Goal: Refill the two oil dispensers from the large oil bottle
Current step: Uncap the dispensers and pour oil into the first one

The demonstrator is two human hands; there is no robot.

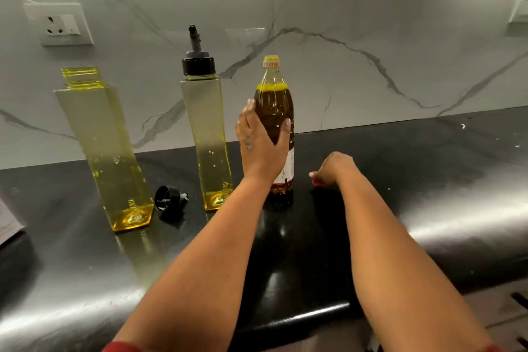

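**Open bottle, one-handed grip: where a spill could start**

The left hand (pixel 261 143), at the centre of the frame, wraps the large oil bottle (pixel 275 111) around its middle, thumb on the right side and fingers curled round the left. The bottle stands upright on the black counter (pixel 428 180), nearly full of dark oil, and its neck looks uncapped. Just right of the bottle's base, the right hand (pixel 333 170) rests on the counter with fingers curled over something small and red, probably the bottle's cap, though too little shows to be sure.

Left of the bottle, just beside it, stands the capped dispenser (pixel 207 140), its black spout lid on. Further left stands the open dispenser (pixel 107 151), its neck bare, with its loose black lid (pixel 168 198) lying on the counter between the two dispensers. Both hold only a shallow layer of yellow oil at the bottom.

The risks, as I judge them: a full, possibly slick bottle lifted one-handed could slip or glug. The open dispenser's neck is narrow, so a fast tilt would overshoot onto the counter. Swinging the bottle left could knock the tall capped dispenser over.
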